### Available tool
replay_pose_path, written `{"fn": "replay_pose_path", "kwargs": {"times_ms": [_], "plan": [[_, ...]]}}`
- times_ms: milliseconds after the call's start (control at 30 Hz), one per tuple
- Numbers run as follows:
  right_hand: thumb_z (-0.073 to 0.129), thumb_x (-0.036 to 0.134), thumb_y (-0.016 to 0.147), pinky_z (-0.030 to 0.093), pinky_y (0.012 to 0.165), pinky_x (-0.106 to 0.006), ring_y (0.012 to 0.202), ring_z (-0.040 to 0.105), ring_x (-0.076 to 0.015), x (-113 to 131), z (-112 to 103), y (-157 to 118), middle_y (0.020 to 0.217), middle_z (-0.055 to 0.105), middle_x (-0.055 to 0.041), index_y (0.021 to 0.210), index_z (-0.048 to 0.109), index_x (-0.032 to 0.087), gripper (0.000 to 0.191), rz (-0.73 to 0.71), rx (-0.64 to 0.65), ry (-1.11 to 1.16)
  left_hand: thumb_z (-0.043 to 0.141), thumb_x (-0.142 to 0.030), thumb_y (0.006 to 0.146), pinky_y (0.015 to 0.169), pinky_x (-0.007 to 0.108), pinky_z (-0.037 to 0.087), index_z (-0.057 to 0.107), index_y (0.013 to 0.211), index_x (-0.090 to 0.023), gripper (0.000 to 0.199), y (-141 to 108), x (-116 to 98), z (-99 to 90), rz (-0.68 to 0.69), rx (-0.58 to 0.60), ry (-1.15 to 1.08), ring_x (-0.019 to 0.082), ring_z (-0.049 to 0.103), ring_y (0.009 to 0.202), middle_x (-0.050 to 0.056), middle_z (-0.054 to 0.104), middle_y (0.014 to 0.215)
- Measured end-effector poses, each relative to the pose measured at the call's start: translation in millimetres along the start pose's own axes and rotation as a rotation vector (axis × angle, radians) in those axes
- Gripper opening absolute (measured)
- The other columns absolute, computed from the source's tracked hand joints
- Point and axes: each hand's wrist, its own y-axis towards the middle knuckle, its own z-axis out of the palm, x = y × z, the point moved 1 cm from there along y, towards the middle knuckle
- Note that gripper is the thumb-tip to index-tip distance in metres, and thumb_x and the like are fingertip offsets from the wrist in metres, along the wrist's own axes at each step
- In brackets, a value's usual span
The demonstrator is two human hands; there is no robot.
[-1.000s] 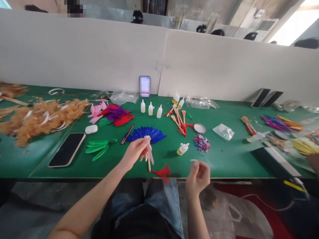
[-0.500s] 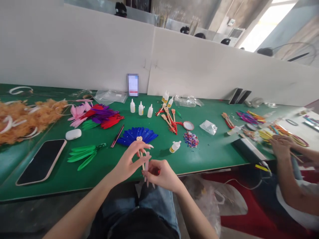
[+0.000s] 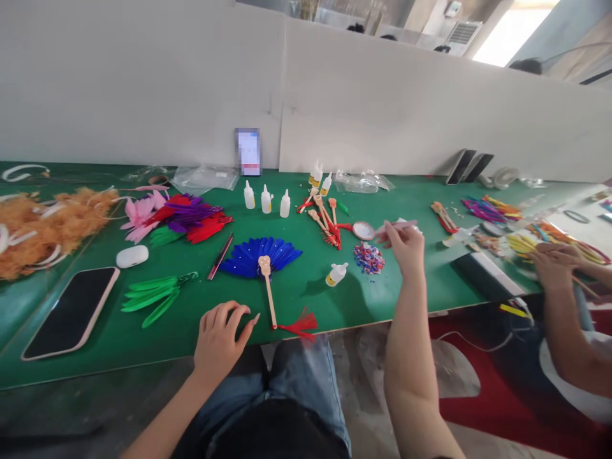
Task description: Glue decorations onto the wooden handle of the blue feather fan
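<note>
A blue feather fan (image 3: 262,258) lies on the green table, its pale wooden handle (image 3: 270,299) pointing toward me with a red tassel (image 3: 301,324) at the end. My left hand (image 3: 222,335) rests at the table's near edge, left of the handle, fingers loosely bent and apart, holding nothing. My right hand (image 3: 406,245) is stretched out to the right, pinching a slim pale pink tool (image 3: 382,231) whose exact kind is unclear. Its tip is near a small round white dish (image 3: 363,231), above a heap of multicoloured bits (image 3: 369,258). A glue bottle (image 3: 337,274) stands between the hands.
Several white bottles (image 3: 266,199) and wooden handles with red tassels (image 3: 325,220) are farther back. Left are green feathers (image 3: 153,296), a phone (image 3: 71,312), a white case (image 3: 132,256) and coloured feathers (image 3: 191,217). At right, another person's hands (image 3: 552,264) work beside a dark box (image 3: 488,275).
My right hand has moved from the fan's handle to the far right, carrying the pink tool. My left hand has let go of the handle and drawn back left. The fan's handle and tassel now show.
</note>
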Motion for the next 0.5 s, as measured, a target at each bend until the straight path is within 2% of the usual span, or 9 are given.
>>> {"fn": "replay_pose_path", "kwargs": {"times_ms": [67,167,333,500], "plan": [[0.063,0.051,0.07,0.049,0.045,-0.027,0.058,0.063,-0.0176,-25.8,12.1,26.8,0.065,0.066,-0.0074,0.077,0.064,0.012,0.039,0.081,-0.019,-0.018,0.058,-0.033,0.084,0.08,0.036,0.04,0.063,0.093,-0.019,0.017,0.7,-3.3,1.4,0.004,-0.012,0.043,0.024,0.056,0.092,0.009,0.062,0.096],[0.063,0.055,0.067,0.049,0.045,-0.027,0.058,0.063,-0.0179,-54.0,26.4,48.2,0.063,0.066,-0.0082,0.076,0.065,0.01,0.046,0.132,-0.014,-0.009,0.057,-0.03,0.084,0.08,0.035,0.04,0.063,0.094,-0.019,0.016,2.6,-5.6,0.3,0.014,-0.034,0.053,0.024,0.057,0.091,0.008,0.062,0.095],[0.066,0.061,0.06,0.048,0.047,-0.028,0.054,0.062,-0.0189,-81.6,34.6,56.7,0.058,0.065,-0.0079,0.072,0.064,0.011,0.052,0.098,-0.019,-0.057,0.057,-0.028,0.084,0.076,0.033,0.04,0.061,0.091,-0.019,0.012,3.1,-4.9,-1.1,0.067,-0.12,0.108,0.022,0.058,0.086,0.007,0.063,0.091],[0.065,0.059,0.06,0.05,0.059,-0.038,0.061,0.064,-0.0257,-99.3,33.7,60.2,0.062,0.067,-0.0121,0.069,0.065,0.012,0.048,0.039,-0.02,-0.215,0.059,-0.026,0.081,0.072,0.032,0.041,0.061,0.092,-0.019,0.013,3.1,-3.2,2.8,0.117,-0.199,0.159,0.022,0.059,0.08,0.007,0.065,0.088]]}}
